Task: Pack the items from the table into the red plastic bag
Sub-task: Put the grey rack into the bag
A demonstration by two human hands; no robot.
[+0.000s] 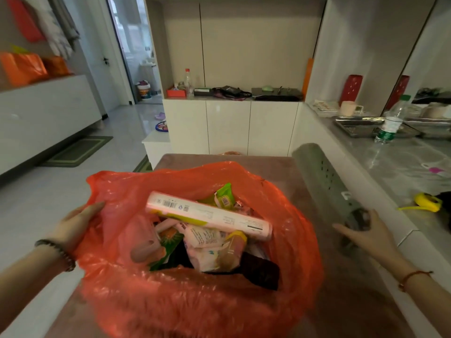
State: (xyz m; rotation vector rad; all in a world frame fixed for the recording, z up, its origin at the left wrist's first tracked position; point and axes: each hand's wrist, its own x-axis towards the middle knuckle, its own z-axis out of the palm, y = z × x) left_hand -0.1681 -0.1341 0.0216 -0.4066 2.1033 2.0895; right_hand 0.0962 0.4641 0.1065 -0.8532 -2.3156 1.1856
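Note:
The red plastic bag (156,296) stands open on the brown table (275,167). Inside lie a long pink-and-white roll (210,215), a green packet (223,195), wipes packs and a small yellow-capped bottle (233,245), among several other items. My left hand (78,223) holds the bag's left rim. A long grey-green roll (324,184) lies on the table to the right of the bag, and my right hand (366,232) grips its near end.
A grey counter on the right carries a yellow tape measure (429,203), a water bottle (393,120) and metal trays (358,121). White cabinets (229,125) stand behind the table. Tiled floor and a green mat (80,151) lie to the left.

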